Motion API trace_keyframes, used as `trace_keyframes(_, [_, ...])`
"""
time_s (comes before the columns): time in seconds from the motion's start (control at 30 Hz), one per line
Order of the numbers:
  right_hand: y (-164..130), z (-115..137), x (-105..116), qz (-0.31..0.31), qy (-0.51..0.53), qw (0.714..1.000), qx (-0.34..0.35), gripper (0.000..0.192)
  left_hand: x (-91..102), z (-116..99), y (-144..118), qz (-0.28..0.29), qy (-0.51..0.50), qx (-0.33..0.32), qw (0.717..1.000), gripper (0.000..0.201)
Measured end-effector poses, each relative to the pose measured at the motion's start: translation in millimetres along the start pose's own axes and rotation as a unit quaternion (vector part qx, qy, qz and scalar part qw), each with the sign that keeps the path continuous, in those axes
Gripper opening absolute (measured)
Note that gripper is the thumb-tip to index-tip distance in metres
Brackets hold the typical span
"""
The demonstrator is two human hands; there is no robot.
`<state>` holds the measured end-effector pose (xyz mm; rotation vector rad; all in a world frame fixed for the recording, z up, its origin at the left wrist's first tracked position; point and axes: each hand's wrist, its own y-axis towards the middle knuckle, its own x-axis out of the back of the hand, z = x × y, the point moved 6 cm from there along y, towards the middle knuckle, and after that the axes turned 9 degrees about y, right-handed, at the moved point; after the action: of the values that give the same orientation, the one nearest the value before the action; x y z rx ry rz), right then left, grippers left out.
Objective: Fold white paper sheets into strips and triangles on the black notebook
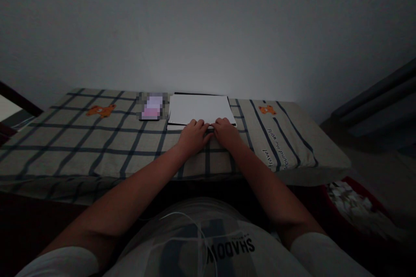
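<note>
Our left hand (195, 135) and right hand (226, 133) curl fingers (193, 123) at the paper stack (201, 108), apparently steadying its near edge; whether gripping, we cannot tell.

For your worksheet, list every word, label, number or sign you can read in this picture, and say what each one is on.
"SHADOW": on the shirt, upside down in this view; the tiny line beside it is too small to read.
"travel": on the patterned cloth, capitals unclear.
"around the world": also on the patterned cloth, capitals unclear.
Phone-like device: pixelated, unreadable.
Top white sheet: no readable text.
</note>
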<state>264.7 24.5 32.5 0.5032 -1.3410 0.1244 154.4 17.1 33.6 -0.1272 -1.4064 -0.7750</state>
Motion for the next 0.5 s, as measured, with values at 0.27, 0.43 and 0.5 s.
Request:
trace_keyframes(0.27, [-2,-11,4,-0.005,0.013,0.998,-0.056,0.028,-3.9,1,0,-0.005,-0.006,0.004,1.000,0.048])
trace_keyframes(0.43, [-3,-16,4,-0.003,0.015,0.996,-0.083,0.028,-2.4,1,0,0.001,-0.013,0.004,1.000,0.048])
trace_keyframes(0.5, [-4,-17,4,-0.005,0.012,0.996,-0.089,0.028,-1.3,1,0,0.005,-0.016,0.007,1.000,0.047])
